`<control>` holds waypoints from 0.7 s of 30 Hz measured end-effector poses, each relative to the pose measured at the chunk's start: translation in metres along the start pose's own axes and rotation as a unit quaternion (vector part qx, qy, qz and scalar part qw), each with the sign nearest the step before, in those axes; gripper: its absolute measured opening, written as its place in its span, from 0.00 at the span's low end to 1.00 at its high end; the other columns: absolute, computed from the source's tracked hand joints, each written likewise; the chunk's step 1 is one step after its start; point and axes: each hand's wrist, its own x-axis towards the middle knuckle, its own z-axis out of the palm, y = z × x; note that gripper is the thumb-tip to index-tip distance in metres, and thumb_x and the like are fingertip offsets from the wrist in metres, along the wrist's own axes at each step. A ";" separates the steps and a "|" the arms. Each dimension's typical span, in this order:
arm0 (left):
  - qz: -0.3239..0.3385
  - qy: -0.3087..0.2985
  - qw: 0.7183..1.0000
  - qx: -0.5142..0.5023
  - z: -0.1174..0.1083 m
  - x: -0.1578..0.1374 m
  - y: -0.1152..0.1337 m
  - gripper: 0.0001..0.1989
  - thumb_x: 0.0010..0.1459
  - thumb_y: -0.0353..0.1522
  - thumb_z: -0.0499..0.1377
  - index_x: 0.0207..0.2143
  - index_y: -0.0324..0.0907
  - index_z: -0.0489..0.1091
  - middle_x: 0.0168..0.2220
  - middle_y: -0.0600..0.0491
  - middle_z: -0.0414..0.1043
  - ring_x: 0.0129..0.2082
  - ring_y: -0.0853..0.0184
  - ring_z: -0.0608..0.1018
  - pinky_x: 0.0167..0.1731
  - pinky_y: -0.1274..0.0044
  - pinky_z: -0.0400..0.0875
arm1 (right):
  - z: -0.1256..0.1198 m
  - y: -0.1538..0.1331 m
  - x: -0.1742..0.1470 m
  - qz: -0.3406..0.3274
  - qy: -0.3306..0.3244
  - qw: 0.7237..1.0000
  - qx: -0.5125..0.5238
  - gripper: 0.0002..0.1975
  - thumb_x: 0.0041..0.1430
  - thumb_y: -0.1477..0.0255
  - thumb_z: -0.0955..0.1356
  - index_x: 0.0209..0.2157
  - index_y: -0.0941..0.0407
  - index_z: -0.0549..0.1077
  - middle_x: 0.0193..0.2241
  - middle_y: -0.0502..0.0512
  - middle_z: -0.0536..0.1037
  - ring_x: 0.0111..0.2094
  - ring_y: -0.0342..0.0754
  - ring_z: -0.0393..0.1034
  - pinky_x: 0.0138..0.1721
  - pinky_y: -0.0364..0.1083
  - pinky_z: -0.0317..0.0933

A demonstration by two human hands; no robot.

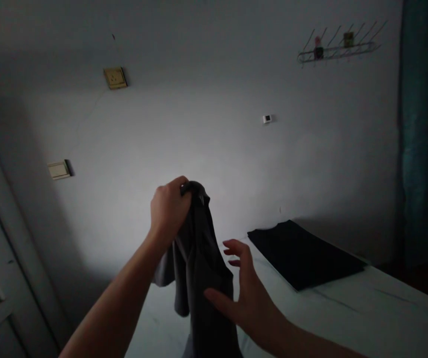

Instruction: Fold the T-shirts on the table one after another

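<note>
A dark grey garment (208, 278) hangs in folds in front of me, and its lower end runs out of the bottom of the picture. My left hand (171, 206) is closed on its top edge and holds it up. Beside the garment's right side is my right hand (241, 293), with thumb and fingers apart. The right thumb overlaps the cloth in view; whether it touches, I cannot tell. What kind of garment it is does not show clearly in the dim light.
On the white marbled table (348, 323) lies a flat, folded black cloth (303, 253). The wall behind carries a socket (116, 78), a switch (59, 169), a small white device (267, 119) and a wire rack (340, 51). A door (8, 278) stands left, a teal curtain (426, 139) right.
</note>
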 end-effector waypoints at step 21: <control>-0.040 0.025 0.994 0.096 -0.149 0.100 -0.080 0.35 0.58 0.56 0.48 0.42 0.33 0.75 0.28 0.56 0.75 0.34 0.70 0.73 0.42 0.73 0.64 | -0.094 -0.081 0.221 -0.090 0.053 0.989 0.103 0.11 0.51 0.64 0.71 0.33 0.56 0.72 0.23 0.48 0.74 0.24 0.42 0.66 0.27 0.42 0.58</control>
